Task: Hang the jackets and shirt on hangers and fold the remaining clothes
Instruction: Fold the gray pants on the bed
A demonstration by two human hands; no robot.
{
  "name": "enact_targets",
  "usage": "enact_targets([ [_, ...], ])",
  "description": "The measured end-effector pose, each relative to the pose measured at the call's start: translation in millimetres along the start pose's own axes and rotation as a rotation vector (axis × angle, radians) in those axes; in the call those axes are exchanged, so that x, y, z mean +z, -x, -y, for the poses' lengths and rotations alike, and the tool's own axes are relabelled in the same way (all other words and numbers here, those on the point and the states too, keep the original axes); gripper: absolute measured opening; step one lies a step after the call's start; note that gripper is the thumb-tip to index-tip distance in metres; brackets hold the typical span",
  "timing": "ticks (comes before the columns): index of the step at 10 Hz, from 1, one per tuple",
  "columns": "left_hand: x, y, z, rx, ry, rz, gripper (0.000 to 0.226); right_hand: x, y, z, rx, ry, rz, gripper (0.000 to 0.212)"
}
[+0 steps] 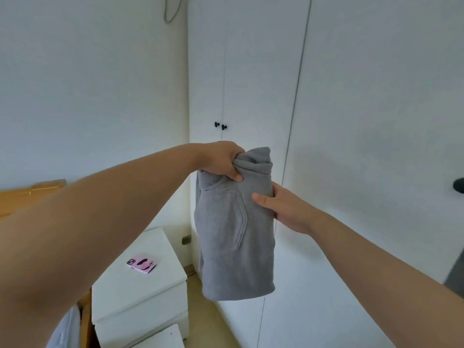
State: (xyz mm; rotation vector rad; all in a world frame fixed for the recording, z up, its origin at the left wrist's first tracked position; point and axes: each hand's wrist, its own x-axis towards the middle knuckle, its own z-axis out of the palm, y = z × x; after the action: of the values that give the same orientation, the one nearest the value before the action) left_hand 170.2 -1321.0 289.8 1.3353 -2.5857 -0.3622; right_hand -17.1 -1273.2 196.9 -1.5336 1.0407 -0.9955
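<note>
Lower left, a pink phone (141, 265) lies on a white nightstand (120, 285). At centre, the left hand (221, 159) grips the bunched top of a grey garment (233, 234), which hangs straight down below the fist, long axis vertical. Just right, the right hand (283, 209) pinches its side edge, lower than the left, in front of white wardrobe doors (251, 71).
</note>
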Motion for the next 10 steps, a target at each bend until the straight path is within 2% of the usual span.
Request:
enact_targets([
  [1, -8.5, -10.7, -26.0, 0.069, 0.058, -0.064, 0.029, -13.8, 23.3, -5.2, 0.077, -0.02, -0.064, 0.063],
  [2, -16.5, -11.7, -32.5, 0.065, 0.152, -0.139, 0.021, -33.9, 61.7, -42.2, 0.422, 0.15, 0.069, 0.043],
  [3, -24.6, -15.5, -44.8, 0.022, 0.235, -0.08, 0.021, -52.8, 96.8, -58.9, 0.562, 0.44, 0.04, 0.033],
  [4, -26.3, -17.1, -79.0, -0.041, 0.266, -0.026, 0.043, -71.8, 108.4, -34.2, 0.489, 0.888, -0.338, 0.039],
  [5, -29.6, -15.7, -113.2, -0.114, 0.377, 0.009, 0.036, -68.6, 117.1, 19.2, 0.109, 0.751, -0.775, 0.04],
  [6, -32.0, -13.6, -135.9, -0.113, 0.455, 0.029, 0.019, -40.6, 135.5, 60.3, -0.191, 0.576, -0.915, 0.048],
  [7, -36.8, -14.0, -147.6, -0.074, 0.477, 0.006, 0.028, 3.4, 143.5, 62.3, -0.181, 0.52, -0.905, 0.087],
  [8, -39.1, -16.1, -156.8, -0.06, 0.5, 0.011, 0.03, 34.8, 128.1, 48.6, -0.13, 0.686, -1.052, 0.115],
  [9, -40.7, -11.1, -165.4, -0.045, 0.465, -0.019, 0.018, 45.6, 100.9, 39.6, -0.084, 0.912, -1.234, 0.126],
  [10, -39.1, -28.8, -170.8, -0.022, 0.549, -0.044, 0.037, 41.0, 80.4, 29.9, -0.056, 1.011, -1.407, 0.122],
])
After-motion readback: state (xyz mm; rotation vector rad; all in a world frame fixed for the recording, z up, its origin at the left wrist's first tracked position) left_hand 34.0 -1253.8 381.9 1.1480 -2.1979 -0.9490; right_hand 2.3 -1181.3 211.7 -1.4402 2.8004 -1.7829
